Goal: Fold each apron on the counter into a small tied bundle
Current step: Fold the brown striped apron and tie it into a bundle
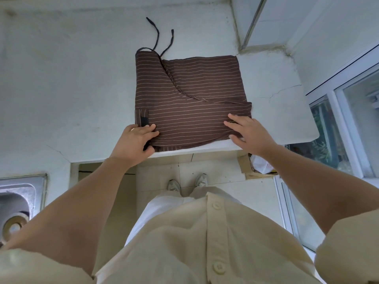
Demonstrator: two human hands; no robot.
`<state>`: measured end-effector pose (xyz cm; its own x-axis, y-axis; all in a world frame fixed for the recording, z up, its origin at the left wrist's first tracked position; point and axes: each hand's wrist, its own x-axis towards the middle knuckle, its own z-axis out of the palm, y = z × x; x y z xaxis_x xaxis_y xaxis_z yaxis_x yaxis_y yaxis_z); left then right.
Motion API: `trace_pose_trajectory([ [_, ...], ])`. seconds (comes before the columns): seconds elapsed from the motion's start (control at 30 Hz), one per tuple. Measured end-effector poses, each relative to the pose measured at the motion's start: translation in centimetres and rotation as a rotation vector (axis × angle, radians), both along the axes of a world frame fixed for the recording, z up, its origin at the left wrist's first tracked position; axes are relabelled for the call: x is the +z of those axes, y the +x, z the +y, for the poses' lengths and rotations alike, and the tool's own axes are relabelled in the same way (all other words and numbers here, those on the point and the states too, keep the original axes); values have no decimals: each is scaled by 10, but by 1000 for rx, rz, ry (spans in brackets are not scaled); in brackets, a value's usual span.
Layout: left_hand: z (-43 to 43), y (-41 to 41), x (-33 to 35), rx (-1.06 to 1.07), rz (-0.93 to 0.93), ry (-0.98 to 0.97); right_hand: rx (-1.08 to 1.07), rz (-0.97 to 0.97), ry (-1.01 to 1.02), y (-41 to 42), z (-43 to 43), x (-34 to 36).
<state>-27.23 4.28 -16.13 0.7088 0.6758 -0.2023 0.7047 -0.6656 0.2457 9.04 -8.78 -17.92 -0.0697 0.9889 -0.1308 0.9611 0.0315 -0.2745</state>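
Brown striped apron (190,95) folded flat at counter (82,89) near edge, dark ties (157,36) trailing off far side, left hand (133,139) pinches near-left corner, right hand (251,134) flat, fingers spread on near-right corner, sink (18,201) left, window (348,119) right

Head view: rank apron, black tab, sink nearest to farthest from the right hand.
1. apron: its near right corner lies under the fingers of the right hand.
2. black tab: across the apron at its left edge, by the left hand.
3. sink: far left, in the lower corner of the view.
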Motion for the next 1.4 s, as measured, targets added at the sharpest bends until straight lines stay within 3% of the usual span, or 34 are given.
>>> trace_pose_trajectory([
  [0.27,-9,-4,-8,30,21,-112,49,-54,-68,7,8,-1],
  [0.4,-11,-8,-18,43,58,-70,-241,226,-22,2,16,10],
  [0.57,-7,5,-4,426,-321,-266,-444,416,-54,11,35,22],
  [0.77,7,2,-7,232,-157,-44,-607,634,-152,24,57,28],
  [0.87,11,1,-9,237,-209,8,-612,649,-170,31,60,27],
  [1.0,16,6,2,533,-370,-133,-512,695,-203,37,53,29],
  [1.1,27,15,3,665,-468,-170,-440,617,-195,39,52,23],
  [1.23,48,30,3,702,-452,-173,-490,448,-85,40,63,17],
  [1.4,70,39,3,745,-451,-254,-575,500,73,41,88,20],
])
